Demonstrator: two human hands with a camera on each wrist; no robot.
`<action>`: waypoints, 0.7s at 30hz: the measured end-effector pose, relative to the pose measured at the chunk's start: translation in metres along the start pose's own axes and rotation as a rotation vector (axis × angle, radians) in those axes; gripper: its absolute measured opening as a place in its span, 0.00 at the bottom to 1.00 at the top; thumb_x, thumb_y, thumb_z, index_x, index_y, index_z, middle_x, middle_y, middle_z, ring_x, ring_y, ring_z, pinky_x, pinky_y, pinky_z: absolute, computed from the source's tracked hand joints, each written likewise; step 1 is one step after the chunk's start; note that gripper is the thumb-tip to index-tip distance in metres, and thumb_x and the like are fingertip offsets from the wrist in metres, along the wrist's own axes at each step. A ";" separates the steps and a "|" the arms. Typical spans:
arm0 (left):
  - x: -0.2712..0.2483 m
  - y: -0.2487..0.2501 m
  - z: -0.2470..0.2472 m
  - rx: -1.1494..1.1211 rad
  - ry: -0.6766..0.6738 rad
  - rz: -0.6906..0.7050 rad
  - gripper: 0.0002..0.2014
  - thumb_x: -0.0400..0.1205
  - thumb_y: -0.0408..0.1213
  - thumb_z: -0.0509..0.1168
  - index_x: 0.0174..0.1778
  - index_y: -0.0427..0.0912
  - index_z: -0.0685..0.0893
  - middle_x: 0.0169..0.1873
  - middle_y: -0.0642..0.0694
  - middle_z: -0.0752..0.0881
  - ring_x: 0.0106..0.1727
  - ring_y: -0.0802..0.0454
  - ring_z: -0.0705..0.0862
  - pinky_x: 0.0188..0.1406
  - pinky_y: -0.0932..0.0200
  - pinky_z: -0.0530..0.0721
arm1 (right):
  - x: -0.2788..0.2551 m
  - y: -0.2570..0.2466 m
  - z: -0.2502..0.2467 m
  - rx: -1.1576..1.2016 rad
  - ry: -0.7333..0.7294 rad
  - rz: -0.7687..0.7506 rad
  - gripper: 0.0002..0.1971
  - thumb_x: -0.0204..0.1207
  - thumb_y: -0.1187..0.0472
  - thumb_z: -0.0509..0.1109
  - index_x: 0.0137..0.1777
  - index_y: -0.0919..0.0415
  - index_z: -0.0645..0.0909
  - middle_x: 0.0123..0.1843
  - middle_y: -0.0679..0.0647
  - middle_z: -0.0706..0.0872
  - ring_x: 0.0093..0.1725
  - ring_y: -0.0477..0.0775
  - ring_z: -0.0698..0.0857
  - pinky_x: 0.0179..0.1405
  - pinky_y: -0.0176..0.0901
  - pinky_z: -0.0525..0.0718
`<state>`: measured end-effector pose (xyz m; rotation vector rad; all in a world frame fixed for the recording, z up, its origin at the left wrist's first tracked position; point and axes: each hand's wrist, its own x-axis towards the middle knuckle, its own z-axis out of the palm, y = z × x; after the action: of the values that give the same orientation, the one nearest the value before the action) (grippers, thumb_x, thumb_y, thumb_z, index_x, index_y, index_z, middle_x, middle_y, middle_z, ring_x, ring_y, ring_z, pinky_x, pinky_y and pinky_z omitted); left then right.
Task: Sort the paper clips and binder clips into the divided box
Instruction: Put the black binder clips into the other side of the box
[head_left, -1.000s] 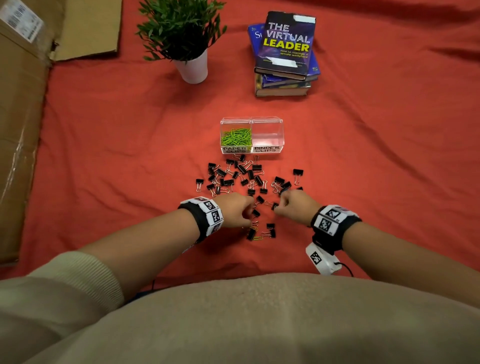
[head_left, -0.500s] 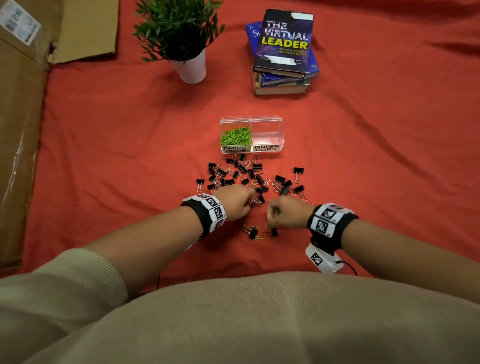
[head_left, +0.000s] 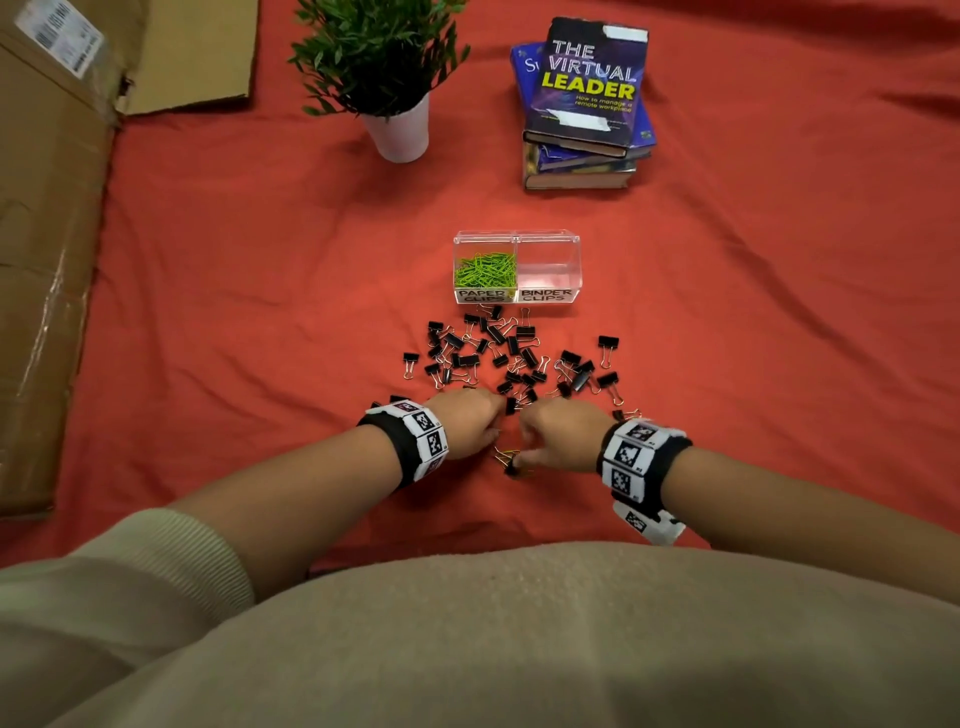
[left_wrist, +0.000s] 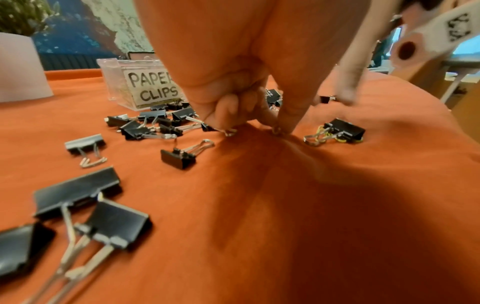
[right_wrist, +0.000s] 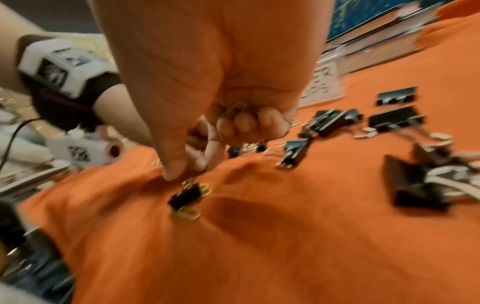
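The clear divided box (head_left: 517, 239) stands mid-cloth; green paper clips (head_left: 485, 270) fill its left half and the "BINDER CLIPS" half (head_left: 548, 270) looks empty. Black binder clips (head_left: 493, 358) lie scattered in front of it. My left hand (head_left: 467, 421) has its fingers curled, thumb and forefinger pinching a small wire clip (left_wrist: 279, 130) on the cloth. My right hand (head_left: 556, 431) holds paper clips (right_wrist: 233, 111) in its curled fingers, while its thumb and forefinger reach down to a binder clip (right_wrist: 187, 197) tangled with yellow-green paper clips (right_wrist: 187, 212).
A potted plant (head_left: 397, 130) and a stack of books (head_left: 584, 104) stand behind the box. Flattened cardboard (head_left: 47, 234) lies along the left edge. The red cloth (head_left: 779, 312) is wrinkled, and it puckers under my fingertips.
My right hand has moved left and toward me, onto the binder clip lying between the hands. The left hand has stayed almost in place.
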<state>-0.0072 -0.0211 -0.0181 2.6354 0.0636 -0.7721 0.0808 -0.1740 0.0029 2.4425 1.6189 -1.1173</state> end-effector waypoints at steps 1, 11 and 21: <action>-0.001 -0.001 0.000 -0.050 0.009 -0.010 0.06 0.80 0.40 0.61 0.48 0.41 0.77 0.49 0.41 0.84 0.51 0.40 0.83 0.50 0.49 0.82 | 0.001 -0.007 0.005 -0.061 0.005 -0.021 0.20 0.70 0.40 0.71 0.49 0.55 0.78 0.49 0.54 0.85 0.49 0.57 0.83 0.41 0.47 0.79; 0.000 -0.004 -0.017 -0.342 0.074 -0.129 0.03 0.82 0.34 0.56 0.45 0.42 0.74 0.41 0.43 0.82 0.43 0.45 0.79 0.42 0.55 0.74 | 0.007 0.014 -0.011 -0.076 0.129 0.116 0.19 0.70 0.43 0.66 0.51 0.58 0.78 0.50 0.55 0.86 0.49 0.59 0.85 0.42 0.48 0.85; -0.004 0.019 -0.006 -0.192 -0.081 -0.059 0.11 0.83 0.38 0.52 0.50 0.41 0.79 0.45 0.43 0.85 0.46 0.42 0.83 0.41 0.57 0.75 | -0.001 0.014 0.003 -0.101 0.085 0.108 0.14 0.76 0.50 0.65 0.54 0.60 0.77 0.55 0.57 0.86 0.55 0.60 0.85 0.48 0.51 0.83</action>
<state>-0.0046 -0.0362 -0.0045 2.4282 0.1845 -0.8475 0.0903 -0.1827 -0.0044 2.5099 1.5037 -0.9070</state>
